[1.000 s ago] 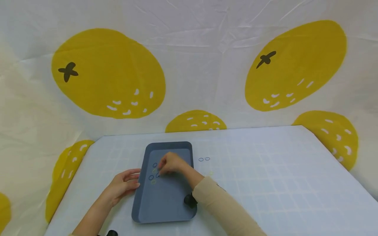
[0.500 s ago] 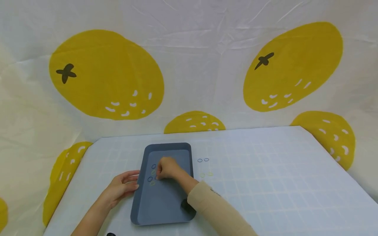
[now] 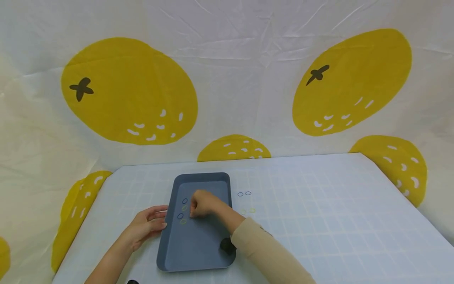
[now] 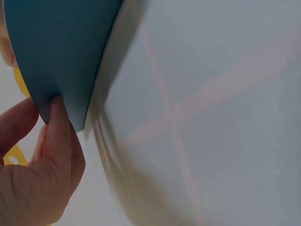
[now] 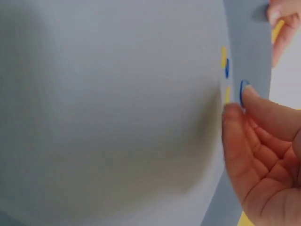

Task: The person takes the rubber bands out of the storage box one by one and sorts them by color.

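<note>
A grey-blue rectangular tray point(image 3: 198, 250) lies on the table. My left hand point(image 3: 147, 225) holds its left rim, and in the left wrist view the fingers point(image 4: 57, 117) press the outer wall with the thumb across the edge. Over the tray's middle, my right hand point(image 3: 205, 204) is lowered near the floor. The right wrist view shows a thin blue ring point(image 5: 241, 93) between its thumb and index finger; from the head it is hidden. Left of this hand lie two blue rings point(image 3: 178, 216) and two yellow rings point(image 3: 183, 221) on the tray.
On the table right of the tray lie two blue rings point(image 3: 238, 194) side by side, with two yellow rings point(image 3: 252, 210) nearer me, one partly behind the right forearm. A patterned cloth point(image 3: 244, 94) hangs behind the table. A black round object point(image 3: 227, 245) sits at the right wrist.
My right hand has shifted slightly toward me, and the blue ring seen at its fingertips is now hidden in the head view. The left hand and tray stay put.
</note>
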`<act>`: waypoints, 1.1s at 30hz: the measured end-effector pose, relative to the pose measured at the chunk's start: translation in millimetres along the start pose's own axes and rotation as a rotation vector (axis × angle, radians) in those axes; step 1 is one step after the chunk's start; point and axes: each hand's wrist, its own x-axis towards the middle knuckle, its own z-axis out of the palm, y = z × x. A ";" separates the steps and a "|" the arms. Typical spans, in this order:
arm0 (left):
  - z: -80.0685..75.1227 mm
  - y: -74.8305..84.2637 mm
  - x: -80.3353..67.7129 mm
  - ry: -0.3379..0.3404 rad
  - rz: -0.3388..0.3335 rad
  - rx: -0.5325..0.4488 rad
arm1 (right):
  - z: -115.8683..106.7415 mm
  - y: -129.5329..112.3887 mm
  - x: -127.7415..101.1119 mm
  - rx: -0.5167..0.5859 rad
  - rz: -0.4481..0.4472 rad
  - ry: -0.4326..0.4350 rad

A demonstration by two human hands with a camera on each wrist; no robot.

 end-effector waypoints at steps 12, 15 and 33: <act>-0.6 2.0 0.8 -0.002 0.006 0.000 | -34.0 2.2 -8.2 0.489 0.046 0.036; -0.2 2.3 0.5 -0.002 0.006 0.002 | -43.7 6.4 -12.1 0.569 0.052 0.052; -0.1 0.6 -1.0 -0.003 0.001 -0.002 | -88.5 41.1 -38.5 0.683 0.180 0.194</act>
